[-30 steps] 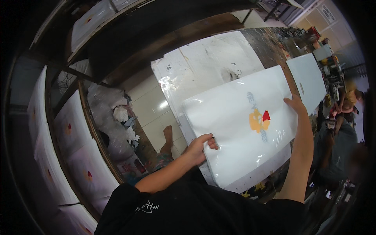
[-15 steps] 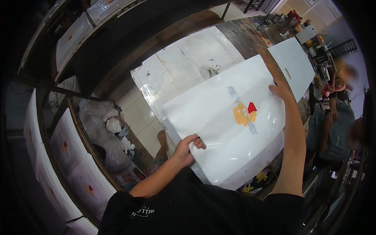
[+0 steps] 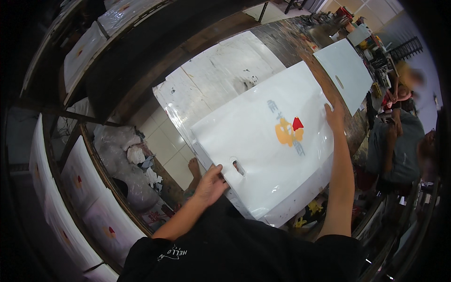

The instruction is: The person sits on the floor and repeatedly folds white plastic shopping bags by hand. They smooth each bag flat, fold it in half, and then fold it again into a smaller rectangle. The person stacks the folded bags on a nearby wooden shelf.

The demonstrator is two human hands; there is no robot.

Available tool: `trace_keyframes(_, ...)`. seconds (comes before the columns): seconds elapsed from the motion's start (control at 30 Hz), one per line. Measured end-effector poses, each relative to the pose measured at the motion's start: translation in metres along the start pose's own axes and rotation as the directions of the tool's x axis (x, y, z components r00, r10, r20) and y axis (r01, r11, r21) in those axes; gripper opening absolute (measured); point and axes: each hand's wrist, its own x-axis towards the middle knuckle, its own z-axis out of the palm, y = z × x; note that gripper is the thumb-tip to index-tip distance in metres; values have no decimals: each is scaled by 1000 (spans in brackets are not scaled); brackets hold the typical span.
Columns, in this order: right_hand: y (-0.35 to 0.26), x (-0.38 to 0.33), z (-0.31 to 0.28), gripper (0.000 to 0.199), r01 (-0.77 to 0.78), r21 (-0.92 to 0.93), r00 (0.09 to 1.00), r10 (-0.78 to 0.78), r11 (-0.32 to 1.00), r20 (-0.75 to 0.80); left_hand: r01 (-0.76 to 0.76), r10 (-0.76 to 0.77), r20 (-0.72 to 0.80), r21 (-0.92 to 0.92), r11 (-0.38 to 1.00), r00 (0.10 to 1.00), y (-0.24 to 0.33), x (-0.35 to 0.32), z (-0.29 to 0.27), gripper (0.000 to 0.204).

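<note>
A white plastic bag [image 3: 253, 141] with a yellow and red print and an oval handle hole lies across the workbench in front of me. My left hand [image 3: 210, 186] grips its near-left edge beside the hole, thumb near the top and the other fingers partly hidden at the edge. A small skin-coloured patch shows through the hole. At the bag's right edge, my right hand [image 3: 334, 117] has hold of the rim, with some fingers out of sight. Under the bag, a stained whitish sheet or board [image 3: 211, 70] reaches out toward the far left.
A pale flat panel with a slot [image 3: 345, 70] lies on the dark bench [image 3: 277, 40] at far right. Printed white bags [image 3: 101, 216] fill racks at left. Crumpled clear plastic [image 3: 122, 155] is heaped by the tiled floor [image 3: 171, 143]. Another person [image 3: 397, 141] sits at right.
My left fingers have come out of the handle hole and moved to the bag's edge. My right hand has slid slightly down along the right edge. The view has shifted a little.
</note>
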Motion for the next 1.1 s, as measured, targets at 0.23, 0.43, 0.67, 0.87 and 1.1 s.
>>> trace_keyframes(0.23, -1, -158, -66, 64, -538, -40, 842, 539, 842, 31, 27, 252, -73, 983, 182, 965, 89, -11, -19, 33)
trace_keyframes(0.43, -75, -237, -76, 54, -819, 389, 571, 676, 422, 466, -446, 465, 713, 696, -563, 525, 128, 112, 73, 43)
trace_keyframes(0.67, -96, -239, -60, 50, -727, 219, 668, 599, 651, 441, -91, 164, 259, 749, -656, 952, 111, 188, 99, 49)
trace_keyframes(0.87, -89, -236, -57, 51, -706, 90, 671, 622, 703, 403, -166, 188, 358, 756, -633, 915, 91, 189, 93, 37)
trace_keyframes(1.1, -87, -234, -51, 63, -676, -13, 675, 625, 737, 392, -210, 210, 405, 772, -600, 890, 86, 205, 86, 29)
